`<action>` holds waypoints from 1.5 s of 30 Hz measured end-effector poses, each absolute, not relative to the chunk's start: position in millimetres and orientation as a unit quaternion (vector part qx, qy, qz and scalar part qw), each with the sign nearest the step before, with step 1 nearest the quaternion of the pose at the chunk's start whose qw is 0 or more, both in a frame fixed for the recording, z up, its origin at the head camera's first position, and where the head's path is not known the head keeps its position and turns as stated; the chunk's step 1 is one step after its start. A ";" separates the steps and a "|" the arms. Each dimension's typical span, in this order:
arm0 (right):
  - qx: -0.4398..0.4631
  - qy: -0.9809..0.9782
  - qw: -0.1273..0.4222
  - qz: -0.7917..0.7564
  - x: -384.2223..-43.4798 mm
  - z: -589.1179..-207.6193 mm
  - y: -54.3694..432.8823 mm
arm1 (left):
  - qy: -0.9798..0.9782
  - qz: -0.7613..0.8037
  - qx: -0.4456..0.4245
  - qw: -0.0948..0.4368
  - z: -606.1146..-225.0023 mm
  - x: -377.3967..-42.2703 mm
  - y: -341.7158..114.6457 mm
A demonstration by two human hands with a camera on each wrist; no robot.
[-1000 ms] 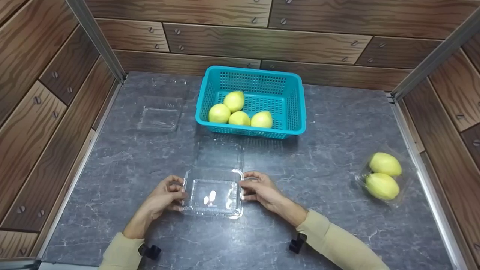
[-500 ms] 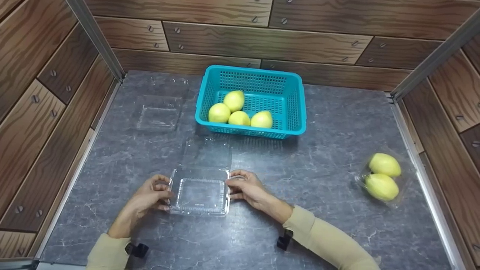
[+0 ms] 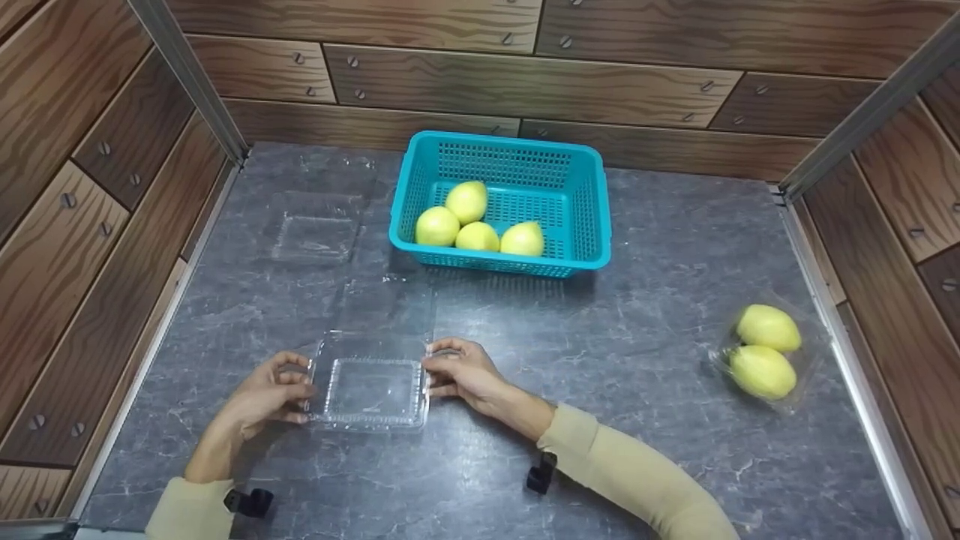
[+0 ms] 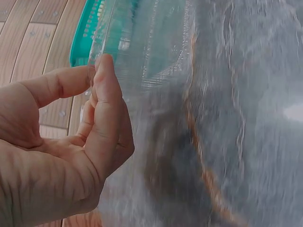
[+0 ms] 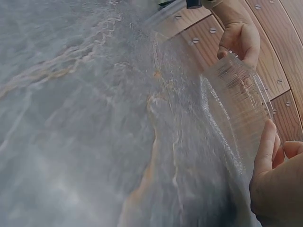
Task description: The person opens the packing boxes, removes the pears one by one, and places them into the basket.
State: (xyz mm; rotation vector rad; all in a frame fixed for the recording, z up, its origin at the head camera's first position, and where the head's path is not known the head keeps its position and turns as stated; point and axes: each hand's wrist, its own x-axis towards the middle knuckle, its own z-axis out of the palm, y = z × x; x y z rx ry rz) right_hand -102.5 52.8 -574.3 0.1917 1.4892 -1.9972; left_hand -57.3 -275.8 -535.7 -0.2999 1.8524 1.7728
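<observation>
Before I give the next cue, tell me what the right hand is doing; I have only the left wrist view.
Observer: The right hand holds the right edge of the clear box.
Operator: I see just a corner of the blue basket. Report what is in it.
Observer: The head view shows four yellow fruits in it.
Operator: Now give me the far right side, past the right hand.
Observer: Two more fruits lie there, inside a clear pack.
</observation>
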 end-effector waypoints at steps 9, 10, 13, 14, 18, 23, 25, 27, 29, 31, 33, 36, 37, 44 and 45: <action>0.076 0.559 0.319 -0.762 -106.6 -575.3 31.5 | 0.692 0.658 -0.115 0.276 -534.6 -54.9 -294.3; 0.077 0.558 0.320 -0.762 -107.3 -575.2 29.4 | 0.692 0.657 -0.118 0.275 -534.6 -54.6 -295.9; 0.080 0.557 0.321 -0.762 -109.0 -575.9 23.8 | 0.696 0.655 -0.121 0.270 -534.7 -53.9 -301.2; 0.080 0.557 0.321 -0.762 -109.2 -576.0 21.9 | 0.697 0.653 -0.121 0.269 -534.6 -53.8 -303.0; 0.078 0.554 0.323 -0.763 -110.2 -577.1 14.0 | 0.705 0.647 -0.124 0.265 -533.9 -53.6 -310.7; 0.075 0.554 0.326 -0.763 -111.7 -577.1 4.8 | 0.713 0.638 -0.127 0.261 -532.5 -53.5 -318.4; 0.077 0.553 0.324 -0.764 -112.1 -577.5 0.7 | 0.715 0.637 -0.126 0.259 -532.7 -53.4 -321.9; 0.080 0.551 0.324 -0.765 -112.0 -577.9 -3.5 | 0.717 0.635 -0.127 0.257 -533.2 -53.0 -325.5; 0.083 0.549 0.324 -0.766 -111.6 -578.4 -7.9 | 0.719 0.633 -0.129 0.256 -534.0 -52.1 -329.4; 0.085 0.548 0.324 -0.767 -111.1 -578.8 -12.2 | 0.719 0.632 -0.132 0.257 -534.4 -51.4 -333.5; 0.086 0.545 0.324 -0.768 -110.8 -579.0 -16.5 | 0.720 0.631 -0.135 0.255 -534.6 -51.2 -337.4; 0.087 0.545 0.322 -0.769 -111.2 -579.6 -22.1 | 0.722 0.630 -0.136 0.252 -534.5 -51.9 -341.9; 0.088 0.545 0.321 -0.769 -111.5 -579.6 -23.7 | 0.723 0.629 -0.136 0.251 -534.3 -52.2 -342.9; 0.086 0.538 0.320 -0.775 -112.0 -580.0 -32.8 | 0.727 0.623 -0.143 0.252 -532.6 -52.6 -350.3; 0.085 0.537 0.322 -0.775 -112.0 -579.9 -34.2 | 0.728 0.621 -0.145 0.251 -532.3 -52.6 -351.7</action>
